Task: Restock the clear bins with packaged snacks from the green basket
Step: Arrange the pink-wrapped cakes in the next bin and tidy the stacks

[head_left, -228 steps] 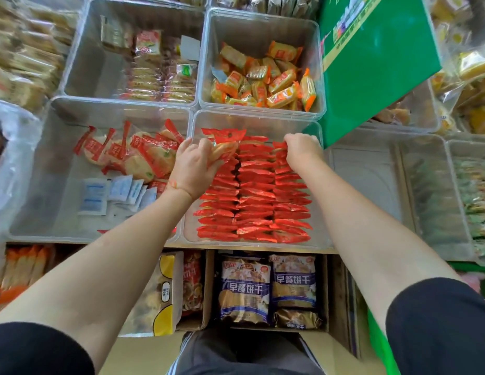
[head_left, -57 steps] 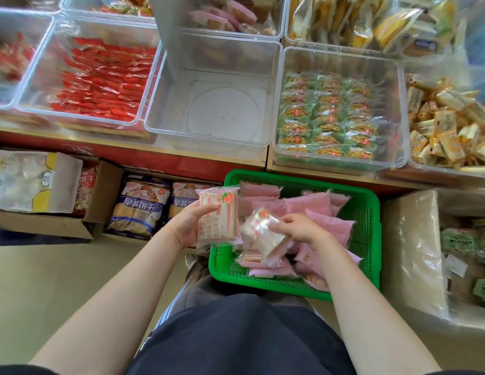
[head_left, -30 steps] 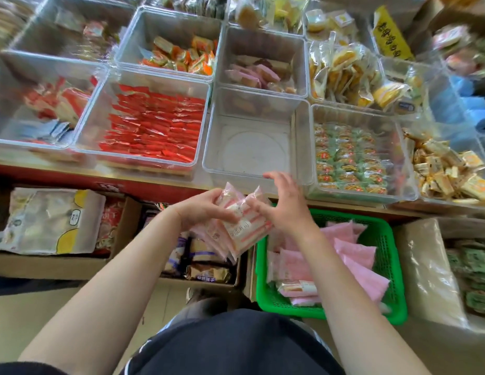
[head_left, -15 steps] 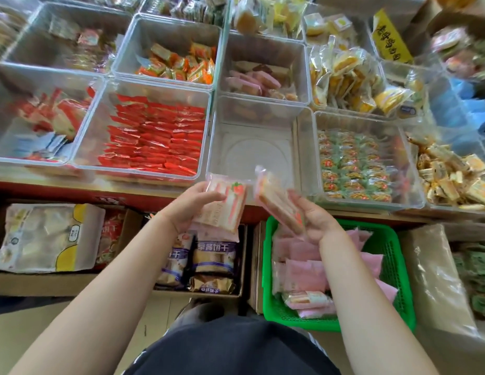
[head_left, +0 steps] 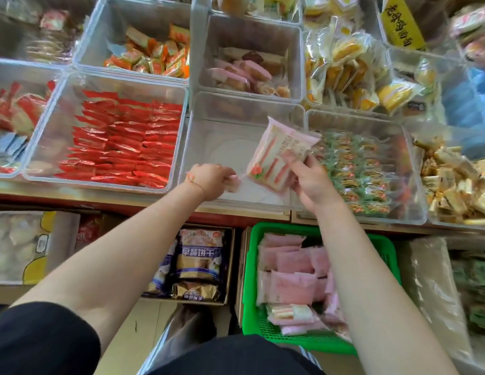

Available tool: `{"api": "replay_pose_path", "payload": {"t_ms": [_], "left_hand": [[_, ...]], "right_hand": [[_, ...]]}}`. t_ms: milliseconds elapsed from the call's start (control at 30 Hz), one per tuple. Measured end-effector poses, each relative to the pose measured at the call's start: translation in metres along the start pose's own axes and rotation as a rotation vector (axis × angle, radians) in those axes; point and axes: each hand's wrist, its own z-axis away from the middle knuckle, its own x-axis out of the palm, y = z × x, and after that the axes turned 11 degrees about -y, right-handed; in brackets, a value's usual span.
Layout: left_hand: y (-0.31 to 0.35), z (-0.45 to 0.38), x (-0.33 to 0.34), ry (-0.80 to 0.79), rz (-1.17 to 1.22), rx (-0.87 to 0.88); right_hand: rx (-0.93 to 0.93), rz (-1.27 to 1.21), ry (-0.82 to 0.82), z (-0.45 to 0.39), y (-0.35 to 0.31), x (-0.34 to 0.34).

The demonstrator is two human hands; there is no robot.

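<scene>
- Nearest, a green basket (head_left: 387,250) sits below the counter (head_left: 73,197) edge, partly under the right forearm, holding a loose heap of pink packaged snacks (head_left: 292,269).
- Left of the basket, an open cardboard box (head_left: 230,255) holds blue-and-gold biscuit bags (head_left: 199,257).
- The right hand (head_left: 313,184) is raised over the front edge of the empty clear bin (head_left: 225,136), its fingers (head_left: 295,161) curled round a pink-and-white snack packet (head_left: 276,155) held tilted above the bin.
- The left hand (head_left: 210,178) reaches into the same bin near its front left wall, fingers curled downward; something pink shows at the fingertips, but whether it is gripped I cannot tell.
- Left of the empty bin, a bin of red packets (head_left: 124,142) stands in neat rows; to the right, a bin of green-wrapped snacks (head_left: 355,169).
- Farther back, a bin with a few pink snack cakes (head_left: 238,74) sits directly behind the empty one, beside a bin of orange-wrapped pieces (head_left: 154,58).
- At back right, yellow bagged pastries (head_left: 344,66) are piled high.
</scene>
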Motion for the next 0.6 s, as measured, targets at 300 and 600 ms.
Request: {"api": "replay_pose_path", "payload": {"t_ms": [300, 600], "left_hand": [[0.014, -0.022, 0.006, -0.576, -0.004, -0.061], [0.011, -0.007, 0.002, -0.372, 0.180, -0.103]], "right_hand": [[0.144, 1.854, -0.181, -0.047, 0.018, 0.015], [0.589, 1.738, -0.619, -0.066, 0.034, 0.030]]}}
